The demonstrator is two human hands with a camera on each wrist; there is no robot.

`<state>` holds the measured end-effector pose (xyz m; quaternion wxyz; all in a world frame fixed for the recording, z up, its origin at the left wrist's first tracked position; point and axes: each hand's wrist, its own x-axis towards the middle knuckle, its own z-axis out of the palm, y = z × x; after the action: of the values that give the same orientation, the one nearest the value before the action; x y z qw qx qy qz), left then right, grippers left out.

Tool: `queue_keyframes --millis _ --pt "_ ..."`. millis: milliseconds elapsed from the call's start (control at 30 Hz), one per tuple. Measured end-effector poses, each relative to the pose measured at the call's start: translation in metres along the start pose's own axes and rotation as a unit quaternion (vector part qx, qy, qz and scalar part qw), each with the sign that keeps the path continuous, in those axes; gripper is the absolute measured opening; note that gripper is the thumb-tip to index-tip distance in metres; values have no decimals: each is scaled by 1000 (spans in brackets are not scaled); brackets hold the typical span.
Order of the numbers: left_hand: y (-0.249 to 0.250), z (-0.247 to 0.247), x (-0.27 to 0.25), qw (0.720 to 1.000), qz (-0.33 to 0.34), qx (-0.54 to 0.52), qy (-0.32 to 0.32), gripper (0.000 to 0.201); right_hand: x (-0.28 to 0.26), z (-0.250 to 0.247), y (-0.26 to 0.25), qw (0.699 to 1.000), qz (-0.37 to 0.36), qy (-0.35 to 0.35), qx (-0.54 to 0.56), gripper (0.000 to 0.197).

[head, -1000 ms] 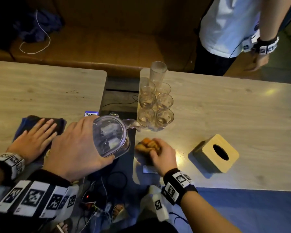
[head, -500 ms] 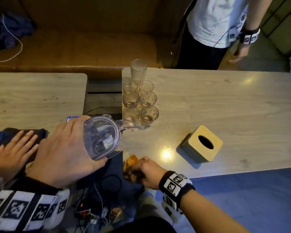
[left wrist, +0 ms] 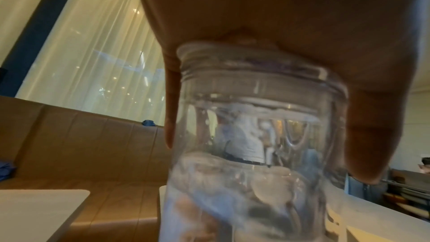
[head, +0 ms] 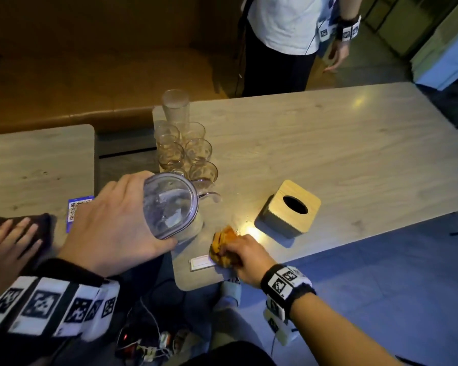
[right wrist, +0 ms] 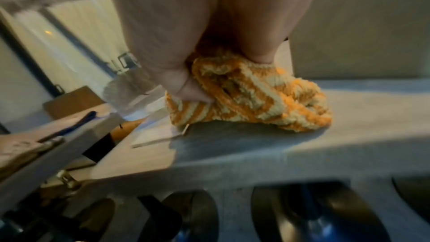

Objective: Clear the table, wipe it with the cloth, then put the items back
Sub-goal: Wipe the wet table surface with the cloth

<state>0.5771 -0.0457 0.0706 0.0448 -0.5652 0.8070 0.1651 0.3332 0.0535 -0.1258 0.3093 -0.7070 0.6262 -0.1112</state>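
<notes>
We hold pitcher [head: 169, 206] in L hand [head: 111, 228]; R hand [head: 245, 257] fingers bunch cloth [head: 224, 243], pitcher at its 10 o'clock, near.

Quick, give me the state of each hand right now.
Left hand: closed around the top of the clear jug, holding it.
Right hand: closed on the orange cloth.

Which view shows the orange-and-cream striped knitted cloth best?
Right wrist: orange-and-cream striped knitted cloth fills the centre, bunched under the right hand. Head view shows a small patch. Left wrist shows none.
</notes>
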Motion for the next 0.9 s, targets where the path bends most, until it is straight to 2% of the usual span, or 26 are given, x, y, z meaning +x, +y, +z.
queue_keyframes --millis 67,133,167,233,300,333,400,500,533,567,667,700,767,833,900 --pt "6 2 8 1000 15 4 1 121 -27 7 -5 999 1 -31 42 34" --pt "11 2 12 1000 19 1 -1 119 -44 10 -8 988 56 -29 144 35" --pt "14 1 13 1000 21 -4 0 118 -47 12 -7 973 111 5 202 36" --pt "19 -5 11 1000 26 -18 5 120 -43 10 -4 920 217 128 299 36" --pt "25 -13 6 999 29 -32 11 125 -23 6 -5 845 271 213 409 34" --pt "28 -17 2 999 30 -36 12 124 -9 4 -7 807 271 227 472 34" --pt "32 -24 -6 998 33 -43 19 119 13 -3 -15 729 250 224 596 47" --pt "30 -30 -16 997 48 -57 34 118 30 -8 -18 548 245 203 774 64" --pt "29 -32 -20 996 51 -63 38 118 32 -6 -21 507 243 189 805 64" --pt "29 -33 -23 996 47 -69 41 117 35 -3 -25 493 255 178 812 61" --pt "27 -37 -31 993 45 -90 59 117 52 13 -41 497 329 170 785 50" --pt "25 -37 -33 993 48 -97 55 117 56 19 -45 483 346 171 786 52" --pt "21 -38 -35 993 51 -97 49 116 56 28 -50 460 334 155 808 51" --pt "20 -41 -37 994 40 -94 47 117 48 33 -52 445 304 112 835 57" --pt "21 -42 -39 996 20 -78 45 116 39 35 -52 444 287 75 846 68"
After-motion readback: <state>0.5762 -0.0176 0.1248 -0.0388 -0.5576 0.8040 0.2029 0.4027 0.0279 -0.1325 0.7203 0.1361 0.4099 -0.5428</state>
